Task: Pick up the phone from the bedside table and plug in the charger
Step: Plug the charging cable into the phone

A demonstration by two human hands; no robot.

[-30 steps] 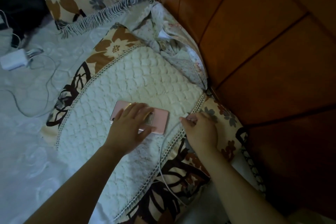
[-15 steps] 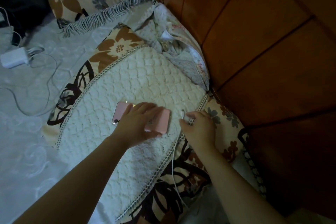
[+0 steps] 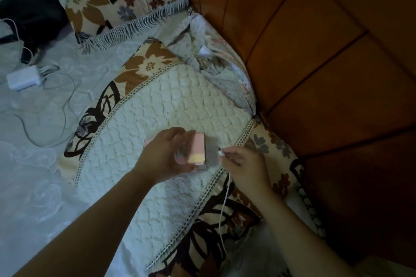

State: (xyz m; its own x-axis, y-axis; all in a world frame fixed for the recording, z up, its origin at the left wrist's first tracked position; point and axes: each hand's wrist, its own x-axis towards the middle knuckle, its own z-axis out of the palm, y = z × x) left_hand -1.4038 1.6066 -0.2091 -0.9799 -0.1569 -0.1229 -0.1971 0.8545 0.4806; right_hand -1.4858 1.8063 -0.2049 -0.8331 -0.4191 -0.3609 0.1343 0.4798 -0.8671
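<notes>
Pink and glossy, the phone sits gripped in the left hand, fingers curled around its long edges, its back turned up over the white quilted pillow. A pale yellowish sheen crosses its lower half, and a blurred patch shows near the fingers; I cannot tell what that is. Just right of the phone, the right hand pinches the white charger plug between thumb and fingertips, tip aimed at the phone's near end but not touching. The white cable drops from that hand across the pillow's floral border. Far left of the pillow, a white adapter lies on the sheet.
</notes>
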